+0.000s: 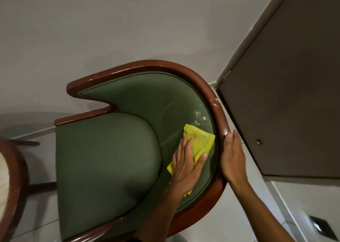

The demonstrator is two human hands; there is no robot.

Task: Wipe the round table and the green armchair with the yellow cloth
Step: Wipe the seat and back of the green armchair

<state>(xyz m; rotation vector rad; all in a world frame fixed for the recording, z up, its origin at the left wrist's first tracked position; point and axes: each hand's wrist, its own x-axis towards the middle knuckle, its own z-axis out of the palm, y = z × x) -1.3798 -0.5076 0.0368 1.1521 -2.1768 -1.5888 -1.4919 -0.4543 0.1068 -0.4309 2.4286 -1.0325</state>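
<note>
The green armchair (106, 160) with a glossy brown wooden frame fills the middle of the view, seen from above. My left hand (185, 166) lies flat on the yellow cloth (201, 140) and presses it against the inside of the chair's backrest, on its right side. Wet streaks shine on the upholstery just above the cloth. On the right, my right hand (232, 157) grips the outside of the wooden rim. A curved edge of the round table (17, 177) shows at the far left.
A pale wall stands behind the chair. A dark brown door panel (287, 98) is close to the chair's right side. Light floor tiles lie below, with a dark floor fitting (320, 227) at the bottom right.
</note>
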